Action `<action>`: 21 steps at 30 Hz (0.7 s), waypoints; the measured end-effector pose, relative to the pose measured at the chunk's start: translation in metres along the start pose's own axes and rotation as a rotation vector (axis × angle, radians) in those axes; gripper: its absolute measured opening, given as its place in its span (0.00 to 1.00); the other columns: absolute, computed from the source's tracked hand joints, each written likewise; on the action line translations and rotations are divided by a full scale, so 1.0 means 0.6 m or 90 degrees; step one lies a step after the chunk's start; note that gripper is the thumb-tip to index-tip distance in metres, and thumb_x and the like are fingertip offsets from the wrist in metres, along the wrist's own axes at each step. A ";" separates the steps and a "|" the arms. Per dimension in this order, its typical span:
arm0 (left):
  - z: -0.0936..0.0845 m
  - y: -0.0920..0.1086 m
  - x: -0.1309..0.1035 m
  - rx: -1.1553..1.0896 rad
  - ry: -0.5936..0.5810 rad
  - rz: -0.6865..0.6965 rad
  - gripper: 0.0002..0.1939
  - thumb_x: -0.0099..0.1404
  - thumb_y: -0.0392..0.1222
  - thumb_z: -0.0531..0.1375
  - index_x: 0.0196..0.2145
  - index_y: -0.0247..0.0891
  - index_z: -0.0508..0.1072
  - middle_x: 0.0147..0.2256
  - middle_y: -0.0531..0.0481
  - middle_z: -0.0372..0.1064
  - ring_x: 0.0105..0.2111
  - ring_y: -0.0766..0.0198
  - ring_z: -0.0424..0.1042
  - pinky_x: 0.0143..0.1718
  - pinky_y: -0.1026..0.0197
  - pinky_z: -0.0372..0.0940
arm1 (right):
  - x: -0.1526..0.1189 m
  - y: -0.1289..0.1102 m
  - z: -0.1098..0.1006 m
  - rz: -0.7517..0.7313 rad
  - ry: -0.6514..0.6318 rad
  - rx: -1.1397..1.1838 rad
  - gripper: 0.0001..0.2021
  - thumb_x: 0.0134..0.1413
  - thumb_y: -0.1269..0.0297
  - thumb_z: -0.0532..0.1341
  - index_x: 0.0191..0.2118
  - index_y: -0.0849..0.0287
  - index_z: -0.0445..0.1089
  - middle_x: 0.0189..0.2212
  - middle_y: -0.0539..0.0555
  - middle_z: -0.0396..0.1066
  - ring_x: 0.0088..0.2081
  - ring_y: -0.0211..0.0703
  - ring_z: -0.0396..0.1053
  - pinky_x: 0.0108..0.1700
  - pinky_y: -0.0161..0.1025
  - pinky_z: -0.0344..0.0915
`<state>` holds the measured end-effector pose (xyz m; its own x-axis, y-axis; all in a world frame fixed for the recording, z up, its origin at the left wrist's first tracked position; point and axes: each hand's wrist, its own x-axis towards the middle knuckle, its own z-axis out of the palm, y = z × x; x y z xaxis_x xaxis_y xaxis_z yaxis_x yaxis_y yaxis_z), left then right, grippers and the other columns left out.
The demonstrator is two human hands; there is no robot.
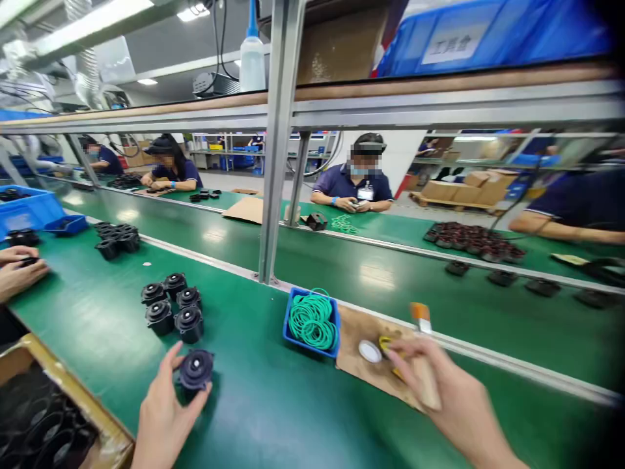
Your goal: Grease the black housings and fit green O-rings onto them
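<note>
"What's around the left hand (168, 407)?"
"A motor housing (196, 370) in its grasp, five other housings (159, 316) just behind on the bench (263, 417), and a carton (81, 396) of parts (46, 417) to its left."
"And to its right?"
"A bin (312, 350) with rings (312, 319) in it, then a cardboard sheet (355, 327). On that lies a lid (370, 352), left of the right hand (439, 371) with its paintbrush (424, 326)."

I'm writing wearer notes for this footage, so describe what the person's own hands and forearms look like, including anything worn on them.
The left hand and right hand are both bare, with no gloves. The right forearm shows no sleeve, band or watch in view. Motion blur hides finer markings.
</note>
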<state>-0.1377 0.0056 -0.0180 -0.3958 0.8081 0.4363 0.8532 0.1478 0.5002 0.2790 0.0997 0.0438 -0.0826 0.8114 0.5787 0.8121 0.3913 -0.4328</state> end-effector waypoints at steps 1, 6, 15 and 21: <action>0.013 0.018 -0.017 -0.034 -0.016 0.032 0.36 0.60 0.52 0.61 0.62 0.42 0.56 0.44 0.45 0.76 0.40 0.51 0.79 0.38 0.54 0.74 | 0.015 -0.023 0.014 -0.071 -0.051 0.013 0.08 0.64 0.58 0.55 0.37 0.54 0.68 0.32 0.54 0.74 0.31 0.46 0.72 0.32 0.38 0.67; 0.084 0.110 -0.100 -0.245 -0.091 0.212 0.35 0.54 0.41 0.62 0.60 0.40 0.61 0.45 0.45 0.76 0.43 0.56 0.78 0.44 0.59 0.74 | 0.086 -0.090 0.121 -0.286 -0.134 -0.001 0.09 0.63 0.74 0.51 0.31 0.56 0.61 0.27 0.52 0.68 0.29 0.44 0.65 0.32 0.37 0.62; 0.112 0.136 -0.124 -0.304 -0.265 0.281 0.50 0.46 0.35 0.71 0.64 0.42 0.55 0.56 0.41 0.70 0.53 0.50 0.74 0.52 0.55 0.72 | 0.099 -0.067 0.158 -0.275 -0.120 0.018 0.11 0.60 0.77 0.52 0.29 0.55 0.59 0.24 0.51 0.66 0.27 0.43 0.62 0.32 0.38 0.56; 0.094 0.130 -0.110 -0.328 -0.276 0.329 0.49 0.51 0.51 0.72 0.65 0.42 0.55 0.58 0.38 0.68 0.56 0.47 0.71 0.53 0.54 0.71 | 0.109 -0.068 0.152 -0.183 -0.092 0.100 0.07 0.55 0.73 0.54 0.31 0.54 0.58 0.25 0.49 0.68 0.26 0.41 0.65 0.30 0.35 0.58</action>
<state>-0.0255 -0.0039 -0.0501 0.2557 0.8652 0.4314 0.5878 -0.4934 0.6411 0.1875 0.1762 0.0359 -0.3852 0.7071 0.5930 0.6454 0.6657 -0.3745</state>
